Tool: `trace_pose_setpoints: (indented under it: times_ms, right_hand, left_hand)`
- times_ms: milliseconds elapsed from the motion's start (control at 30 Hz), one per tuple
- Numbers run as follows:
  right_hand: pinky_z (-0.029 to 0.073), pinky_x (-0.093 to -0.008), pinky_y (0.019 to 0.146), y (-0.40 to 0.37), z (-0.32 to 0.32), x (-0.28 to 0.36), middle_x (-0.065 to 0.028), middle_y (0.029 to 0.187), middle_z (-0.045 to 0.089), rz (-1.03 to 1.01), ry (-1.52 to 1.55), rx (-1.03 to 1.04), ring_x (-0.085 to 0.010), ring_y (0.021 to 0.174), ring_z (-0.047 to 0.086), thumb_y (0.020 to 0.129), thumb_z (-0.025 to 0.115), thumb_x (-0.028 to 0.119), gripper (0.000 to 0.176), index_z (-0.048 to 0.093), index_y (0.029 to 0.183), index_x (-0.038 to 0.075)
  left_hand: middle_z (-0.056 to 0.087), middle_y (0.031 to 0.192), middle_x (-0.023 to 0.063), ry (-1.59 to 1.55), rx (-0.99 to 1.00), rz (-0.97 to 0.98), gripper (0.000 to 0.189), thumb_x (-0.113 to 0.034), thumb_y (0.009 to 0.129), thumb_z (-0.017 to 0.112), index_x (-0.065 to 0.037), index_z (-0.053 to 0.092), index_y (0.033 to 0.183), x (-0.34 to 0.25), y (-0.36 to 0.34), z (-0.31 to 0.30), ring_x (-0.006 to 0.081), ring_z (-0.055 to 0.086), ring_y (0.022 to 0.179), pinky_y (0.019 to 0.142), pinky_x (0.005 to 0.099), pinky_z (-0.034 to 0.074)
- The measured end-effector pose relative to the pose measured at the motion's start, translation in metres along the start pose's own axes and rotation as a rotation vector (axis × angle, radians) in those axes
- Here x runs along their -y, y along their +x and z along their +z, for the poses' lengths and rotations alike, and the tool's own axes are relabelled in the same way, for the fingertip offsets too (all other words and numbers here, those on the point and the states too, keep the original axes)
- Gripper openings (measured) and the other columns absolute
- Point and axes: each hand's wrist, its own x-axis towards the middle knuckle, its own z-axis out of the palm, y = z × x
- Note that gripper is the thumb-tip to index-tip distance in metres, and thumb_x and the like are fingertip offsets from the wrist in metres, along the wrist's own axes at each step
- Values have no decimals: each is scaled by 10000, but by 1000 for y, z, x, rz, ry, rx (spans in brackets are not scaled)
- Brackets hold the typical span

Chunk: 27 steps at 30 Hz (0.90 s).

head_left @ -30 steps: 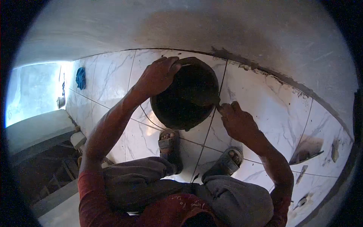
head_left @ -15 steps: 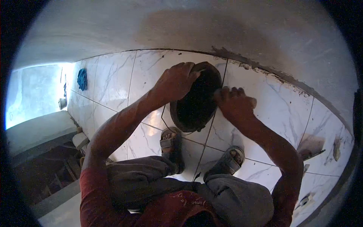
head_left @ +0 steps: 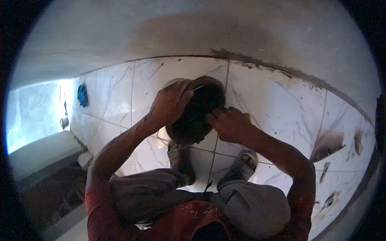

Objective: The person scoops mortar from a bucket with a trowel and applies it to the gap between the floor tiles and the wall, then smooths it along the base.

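A dark round bucket [head_left: 197, 114] is held tilted above the white marble floor tiles [head_left: 277, 104], just in front of my sandalled feet [head_left: 243, 160]. My left hand [head_left: 171, 102] grips the bucket's rim on its left side. My right hand [head_left: 229, 124] has its fingers curled over the rim on the right, partly inside the opening. The bucket's inside looks dark; what it holds cannot be made out. I am crouched, with my knees and grey trousers below the hands.
A grey plastered wall [head_left: 201, 28] meets the tiles along a rough dark joint. Trowels [head_left: 329, 146] and small tools [head_left: 325, 172] lie on the tiles at right. A blue cloth [head_left: 82, 95] lies far left, near a concrete step [head_left: 44, 150].
The bucket has tipped further and come closer to me. My right hand moved from beside the bucket onto its rim. My left hand kept its grip on the rim.
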Motion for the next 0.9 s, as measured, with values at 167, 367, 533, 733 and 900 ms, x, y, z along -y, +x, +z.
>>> trace_pose_setpoints:
  times_ms: [167, 367, 533, 733, 900]
  right_hand:
    - [509, -417, 747, -30, 49, -27, -135, 999, 605, 80, 606, -267, -338, 884, 603, 726, 621, 133, 339, 550, 1051, 68]
    - [456, -313, 828, -97, 67, -18, -130, 993, 610, 381, 969, -409, -203, 921, 589, 736, 653, 81, 456, 511, 1166, 26]
    - [468, -337, 808, -141, 93, -27, -126, 991, 597, 715, 942, -620, -238, 909, 586, 714, 644, 67, 486, 495, 1175, 39]
    - [483, -314, 729, -146, 105, -32, -88, 918, 575, 845, 994, -798, -186, 805, 579, 731, 657, 89, 483, 463, 1172, 40]
    - [487, -281, 503, -130, 96, -40, -65, 922, 552, 927, 1475, -857, -121, 666, 563, 761, 634, 49, 467, 413, 1172, 64]
  left_hand:
    - [582, 979, 231, 81, -16, 85, 321, -235, 904, 438, 9, 509, 1100, 27, -1, -3, 404, 559, 919, 806, 442, 441]
    - [588, 985, 226, 68, -48, 106, 349, -281, 925, 415, 6, 531, 1084, 37, 5, -11, 396, 569, 910, 791, 422, 442]
    - [595, 960, 225, 13, -15, -98, 357, -292, 917, 429, 6, 532, 1084, 22, 9, -18, 383, 579, 888, 776, 396, 444]
    - [609, 952, 214, -56, 3, -142, 361, -289, 913, 446, 20, 538, 1076, 26, 18, -21, 334, 598, 875, 779, 372, 443]
    - [613, 948, 210, -55, -12, -115, 349, -277, 916, 450, 18, 543, 1076, 25, 20, -20, 319, 602, 872, 782, 363, 444]
